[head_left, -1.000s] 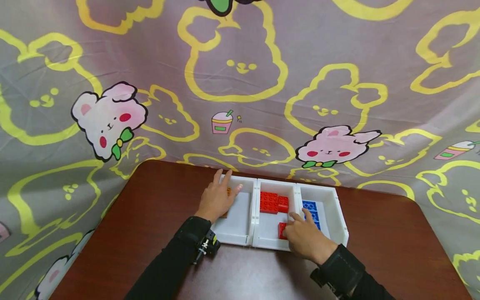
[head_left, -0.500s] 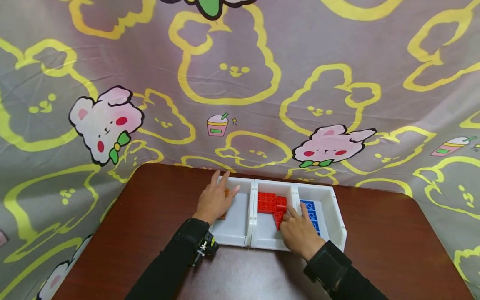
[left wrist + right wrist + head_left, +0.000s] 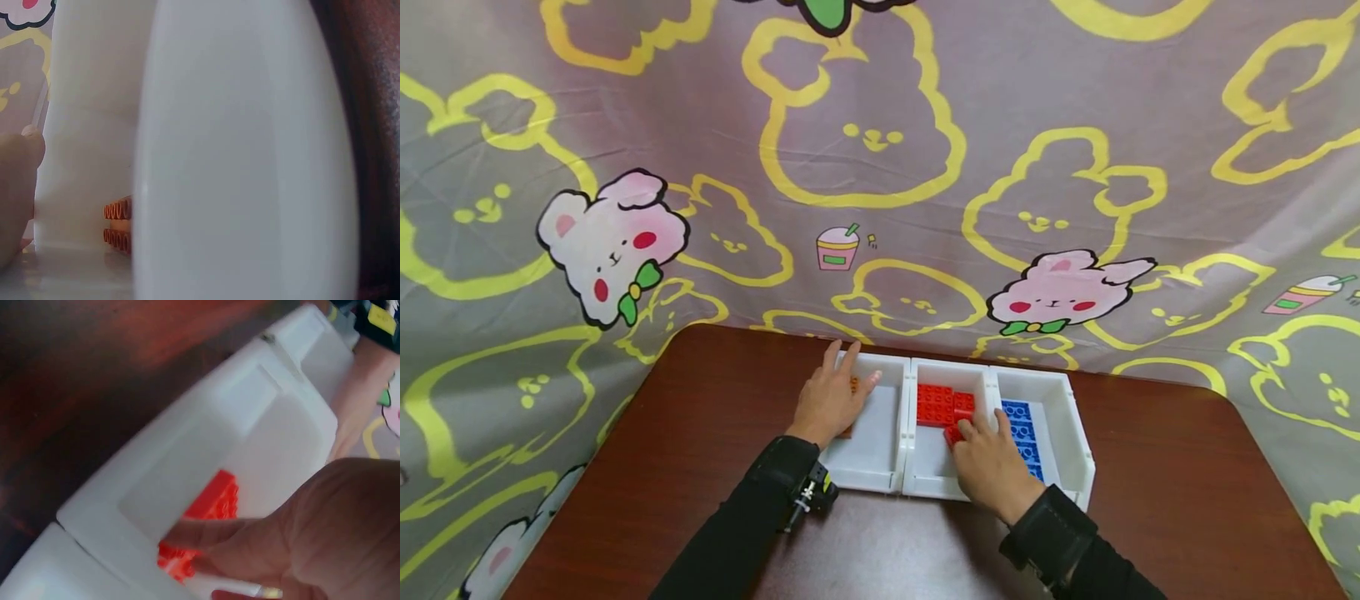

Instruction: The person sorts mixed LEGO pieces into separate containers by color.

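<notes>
Three white bins joined in a row stand on the table. My left hand rests over the left bin, fingers extended across its outer wall, partly hiding orange building bricks. Those orange studs show beyond the bin wall in the left wrist view. In the middle bin, my right hand pinches a small red brick between curled fingers, mostly covered by them. It sits right at the front of a large red brick and a smaller red brick.
The right bin holds a column of blue bricks along its left side. Brown tabletop surrounds the bins. A patterned cloth hangs right behind the table's back edge.
My right hand has moved up and left in the middle bin, turning the small red brick and bringing it against the other red ones. My left hand has stayed at the left bin.
</notes>
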Demonstrator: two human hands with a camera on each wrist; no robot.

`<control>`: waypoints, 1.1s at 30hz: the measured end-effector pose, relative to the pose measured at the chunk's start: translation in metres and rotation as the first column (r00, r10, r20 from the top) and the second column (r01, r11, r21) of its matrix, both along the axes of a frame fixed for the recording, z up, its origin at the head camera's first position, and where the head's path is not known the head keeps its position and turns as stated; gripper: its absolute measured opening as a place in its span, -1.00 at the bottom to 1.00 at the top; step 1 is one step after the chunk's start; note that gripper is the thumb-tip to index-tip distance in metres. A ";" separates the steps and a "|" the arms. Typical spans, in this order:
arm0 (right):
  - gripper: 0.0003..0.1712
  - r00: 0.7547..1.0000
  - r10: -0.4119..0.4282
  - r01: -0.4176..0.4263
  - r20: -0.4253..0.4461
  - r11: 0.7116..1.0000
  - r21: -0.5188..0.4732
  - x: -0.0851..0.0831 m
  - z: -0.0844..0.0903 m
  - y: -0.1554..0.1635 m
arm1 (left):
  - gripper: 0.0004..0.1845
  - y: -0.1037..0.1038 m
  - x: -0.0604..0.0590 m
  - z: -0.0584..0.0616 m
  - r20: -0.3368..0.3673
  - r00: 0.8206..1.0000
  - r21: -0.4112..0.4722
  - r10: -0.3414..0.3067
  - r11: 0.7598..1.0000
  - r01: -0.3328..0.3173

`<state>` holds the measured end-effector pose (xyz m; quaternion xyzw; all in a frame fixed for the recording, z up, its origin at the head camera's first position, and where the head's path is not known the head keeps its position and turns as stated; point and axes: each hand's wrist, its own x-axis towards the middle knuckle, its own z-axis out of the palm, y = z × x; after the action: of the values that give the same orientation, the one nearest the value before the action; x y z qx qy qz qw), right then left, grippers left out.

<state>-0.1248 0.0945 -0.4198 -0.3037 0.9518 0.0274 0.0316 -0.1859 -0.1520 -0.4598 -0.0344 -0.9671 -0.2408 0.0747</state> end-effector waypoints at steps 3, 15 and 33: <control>-0.94 0.999 -0.003 0.005 0.036 1.000 -0.030 -0.003 0.002 0.004 | -0.22 0.001 -0.001 0.000 0.008 1.000 -0.001 -0.003 1.000 0.003; -0.89 0.996 0.009 -0.009 -0.091 1.000 0.005 -0.002 -0.004 0.005 | -0.22 0.003 -0.001 -0.002 0.001 1.000 0.003 -0.006 1.000 0.006; -0.74 0.960 -0.257 0.198 -0.113 0.904 -0.378 -0.019 0.013 0.065 | -0.22 0.001 0.000 0.000 0.006 1.000 0.008 -0.012 1.000 0.012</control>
<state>-0.1441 0.1597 -0.4071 -0.1879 0.9687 -0.1286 -0.0984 -0.1857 -0.1507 -0.4596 -0.0391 -0.9662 -0.2450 0.0704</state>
